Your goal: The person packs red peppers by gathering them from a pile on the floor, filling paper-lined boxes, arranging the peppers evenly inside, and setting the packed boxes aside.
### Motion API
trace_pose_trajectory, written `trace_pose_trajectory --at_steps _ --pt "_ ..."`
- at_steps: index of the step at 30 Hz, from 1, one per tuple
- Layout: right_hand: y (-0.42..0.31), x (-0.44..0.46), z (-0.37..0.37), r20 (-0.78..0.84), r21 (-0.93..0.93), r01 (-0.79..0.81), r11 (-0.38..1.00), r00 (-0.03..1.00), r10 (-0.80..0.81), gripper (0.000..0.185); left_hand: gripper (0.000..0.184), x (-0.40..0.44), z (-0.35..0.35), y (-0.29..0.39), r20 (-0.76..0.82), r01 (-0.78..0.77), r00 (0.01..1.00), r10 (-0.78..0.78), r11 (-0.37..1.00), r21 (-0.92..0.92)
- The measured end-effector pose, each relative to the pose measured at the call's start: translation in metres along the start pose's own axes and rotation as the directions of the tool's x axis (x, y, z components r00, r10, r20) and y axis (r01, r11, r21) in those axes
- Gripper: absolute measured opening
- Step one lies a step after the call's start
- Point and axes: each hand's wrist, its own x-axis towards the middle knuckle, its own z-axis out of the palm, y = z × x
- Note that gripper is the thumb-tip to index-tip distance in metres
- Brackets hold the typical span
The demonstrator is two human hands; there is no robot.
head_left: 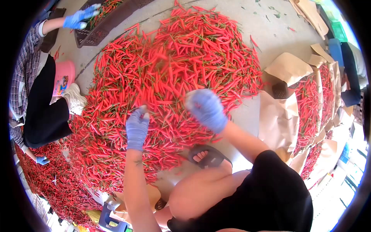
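A large heap of red chili peppers (185,50) with green stems covers the floor before me. My left hand (137,129), in a blue glove, is over the near part of the heap. Its fingertips and thumb point away from me, slightly apart, and nothing shows between them. To the right, my right hand (207,110), gloved alike, is above the chilies with its fingers curled. Motion blurs those fingers, and what they hold, if anything, cannot be made out. Some chilies beyond my hands are also blurred.
A person in a plaid shirt (29,65) sits at left, one gloved hand (82,16) over a brown crate (112,21). A pink bucket (63,77) stands behind their shoe. Paper bags (279,120) of chilies stand at right. My sandaled foot (203,155) is beside the heap.
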Motion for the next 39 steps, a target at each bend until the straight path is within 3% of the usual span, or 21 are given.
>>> trace_pose_trajectory --at_steps 2,4,5,8,9,11,12,13,14,15,20,25,28,29,30,33,34,35,37,38,39 --pt "0.032 -0.008 -0.027 0.037 -0.106 -0.206 0.973 0.977 0.211 0.01 0.026 0.0 0.012 0.009 -0.096 -0.092 0.989 0.11 0.981 0.17" --pt "0.063 -0.008 -0.025 0.098 -0.32 -0.118 0.94 0.983 0.157 0.009 0.022 -0.007 0.036 0.027 -0.208 -0.4 0.851 0.482 0.853 0.336" --pt "0.068 -0.007 -0.02 0.159 -0.455 -0.046 0.889 0.978 0.132 0.011 0.018 -0.009 0.05 0.041 -0.13 -0.591 0.707 0.695 0.681 0.433" --pt "0.062 0.006 0.004 0.309 -0.572 0.011 0.82 0.929 0.203 0.006 0.012 -0.016 0.101 0.066 0.318 -0.843 0.458 0.83 0.292 0.452" --pt "0.053 0.011 0.002 0.325 -0.561 -0.002 0.828 0.919 0.223 0.007 0.015 -0.022 0.113 0.068 0.618 -0.838 0.546 0.566 0.353 0.416" --pt "0.05 0.003 0.001 0.032 -0.426 0.13 0.895 0.991 -0.129 0.011 0.021 -0.025 0.134 0.027 0.486 -0.934 0.279 0.828 0.118 0.336" --pt "0.053 0.006 -0.012 0.025 -0.386 0.049 0.921 0.999 -0.043 0.01 0.021 -0.021 0.134 0.029 0.493 -0.939 0.272 0.826 0.114 0.325" --pt "0.052 0.01 -0.027 0.026 -0.343 -0.033 0.939 0.999 0.044 0.01 0.025 -0.015 0.129 0.032 0.566 -0.876 0.399 0.721 0.117 0.469" --pt "0.044 0.012 -0.03 -0.319 0.388 -0.195 0.901 0.888 0.33 0.008 0.028 -0.01 0.123 0.032 0.603 -0.792 0.53 0.596 0.095 0.603" --pt "0.044 0.018 -0.057 -0.211 0.64 -0.264 0.722 0.843 0.496 0.011 0.034 0.0 0.114 0.023 0.662 -0.792 0.529 0.531 0.028 0.61" --pt "0.072 0.005 -0.131 0.017 0.458 -0.529 0.714 0.809 0.588 0.009 0.035 0.0 0.122 0.045 0.491 -0.728 0.667 0.56 0.352 0.588" --pt "0.056 0.011 -0.103 0.192 0.583 -0.693 0.425 0.626 0.756 0.013 0.039 -0.007 0.119 0.052 0.462 -0.713 0.659 0.594 0.296 0.635" --pt "0.018 0.102 -0.059 0.263 0.704 -0.489 0.515 0.853 0.45 0.017 0.045 -0.006 0.122 0.047 0.545 -0.677 0.719 0.431 0.26 0.688" --pt "0.0 0.14 -0.031 0.11 0.828 -0.258 0.497 0.945 0.308 0.02 0.045 -0.006 0.123 0.05 0.546 -0.681 0.714 0.438 0.255 0.686" --pt "-0.012 0.18 -0.025 0.139 0.612 -0.278 0.74 0.959 0.246 0.024 0.045 -0.006 0.123 0.052 0.549 -0.673 0.727 0.413 0.265 0.691" --pt "-0.014 0.301 0.016 0.413 0.427 -0.371 0.825 0.891 0.187 0.044 0.042 -0.002 0.122 0.054 0.549 -0.681 0.723 0.42 0.295 0.671" --pt "-0.011 0.317 0.007 0.306 0.045 -0.222 0.974 0.931 0.198 0.037 0.041 -0.003 0.117 0.051 0.542 -0.691 0.715 0.442 0.325 0.646" --pt "0.002 0.329 -0.001 0.211 -0.363 -0.073 0.929 0.965 0.158 0.034 0.039 -0.006 0.112 0.046 0.532 -0.697 0.711 0.461 0.36 0.62" --pt "0.023 0.306 -0.051 0.564 -0.401 -0.009 0.916 0.786 0.254 0.067 0.037 -0.01 0.099 0.046 0.47 -0.7 0.696 0.543 0.368 0.612" --pt "0.069 0.286 -0.049 0.527 -0.505 0.162 0.848 0.836 0.154 0.035 0.035 -0.01 0.094 0.045 0.438 -0.683 0.713 0.548 0.403 0.609" --pt "0.075 0.238 -0.074 0.558 -0.447 0.205 0.871 0.825 0.092 0.035 0.034 -0.01 0.091 0.042 0.403 -0.666 0.729 0.554 0.44 0.602"
